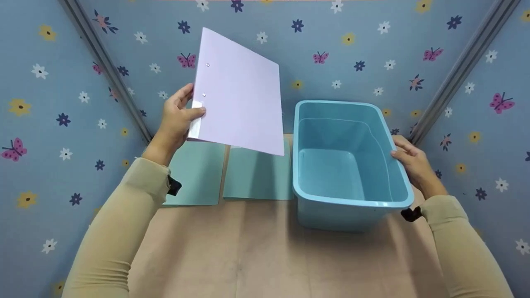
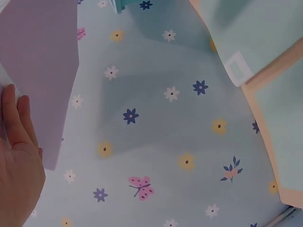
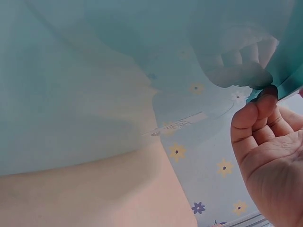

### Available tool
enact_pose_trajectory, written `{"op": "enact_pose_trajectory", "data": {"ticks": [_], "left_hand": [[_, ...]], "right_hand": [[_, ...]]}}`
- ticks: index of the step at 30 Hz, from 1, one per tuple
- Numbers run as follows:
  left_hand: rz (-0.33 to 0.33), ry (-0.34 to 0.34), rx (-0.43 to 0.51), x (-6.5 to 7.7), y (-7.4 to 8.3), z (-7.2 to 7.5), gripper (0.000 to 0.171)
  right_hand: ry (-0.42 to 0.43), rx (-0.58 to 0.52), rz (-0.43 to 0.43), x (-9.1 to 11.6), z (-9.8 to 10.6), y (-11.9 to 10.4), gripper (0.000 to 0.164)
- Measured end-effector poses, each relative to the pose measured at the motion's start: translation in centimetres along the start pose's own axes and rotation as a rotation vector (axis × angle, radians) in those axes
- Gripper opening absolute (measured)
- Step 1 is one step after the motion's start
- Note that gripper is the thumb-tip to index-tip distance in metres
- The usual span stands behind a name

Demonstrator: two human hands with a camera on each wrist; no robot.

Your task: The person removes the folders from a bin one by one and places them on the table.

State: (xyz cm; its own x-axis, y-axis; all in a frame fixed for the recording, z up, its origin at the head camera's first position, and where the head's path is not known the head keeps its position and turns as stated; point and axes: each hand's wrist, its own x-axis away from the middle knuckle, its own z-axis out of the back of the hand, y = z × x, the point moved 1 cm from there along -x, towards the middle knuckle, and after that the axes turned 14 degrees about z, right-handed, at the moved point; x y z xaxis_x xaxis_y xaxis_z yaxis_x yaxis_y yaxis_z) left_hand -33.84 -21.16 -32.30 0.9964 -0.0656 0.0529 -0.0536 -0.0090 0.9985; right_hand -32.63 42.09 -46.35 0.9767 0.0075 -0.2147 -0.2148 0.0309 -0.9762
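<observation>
- Two hands work: the left hand (image 1: 176, 120) pinches the pale lilac folder (image 1: 240, 95) at its spine edge, lifted above the table.
- The right hand (image 1: 414, 163) grasps the right rim of the blue bin (image 1: 352, 203), fingers curled over it.
- The folder is plain with two small rivets; it stands tilted, its long axis running up and away.
- Farther back, two teal folders (image 1: 198, 174) lie flat on the beige table (image 1: 248, 248), with flowered blue walls (image 1: 352, 49) behind.

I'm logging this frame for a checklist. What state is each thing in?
lilac folder: closed, lifted, tilted, gripped by left hand.
blue bin: upright, open, empty, right hand gripping its rim.
two green folders: closed, flat on table, side by side.
</observation>
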Motion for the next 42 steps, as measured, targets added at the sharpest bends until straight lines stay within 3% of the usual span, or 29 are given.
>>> {"op": "enact_pose_trajectory", "data": {"ticks": [15, 24, 32, 42], "left_hand": [[0.051, -0.043, -0.100, 0.7, -2.9, 3.3, 0.084], [0.061, -0.124, -0.131, 1.3, -5.5, 4.8, 0.089], [0.071, -0.158, -0.235, 1.7, -7.9, 5.6, 0.084], [0.146, -0.289, -0.240, 1.9, -10.7, 6.0, 0.082]], "right_hand": [[-0.001, 0.041, 0.016, 0.1, 0.0, -0.1, 0.061], [-0.001, 0.004, 0.001, 0.1, 0.0, -0.2, 0.061], [0.001, 0.041, -0.001, 0.2, 0.0, -0.3, 0.065], [0.004, 0.063, -0.015, 0.2, 0.0, -0.2, 0.066]]}}
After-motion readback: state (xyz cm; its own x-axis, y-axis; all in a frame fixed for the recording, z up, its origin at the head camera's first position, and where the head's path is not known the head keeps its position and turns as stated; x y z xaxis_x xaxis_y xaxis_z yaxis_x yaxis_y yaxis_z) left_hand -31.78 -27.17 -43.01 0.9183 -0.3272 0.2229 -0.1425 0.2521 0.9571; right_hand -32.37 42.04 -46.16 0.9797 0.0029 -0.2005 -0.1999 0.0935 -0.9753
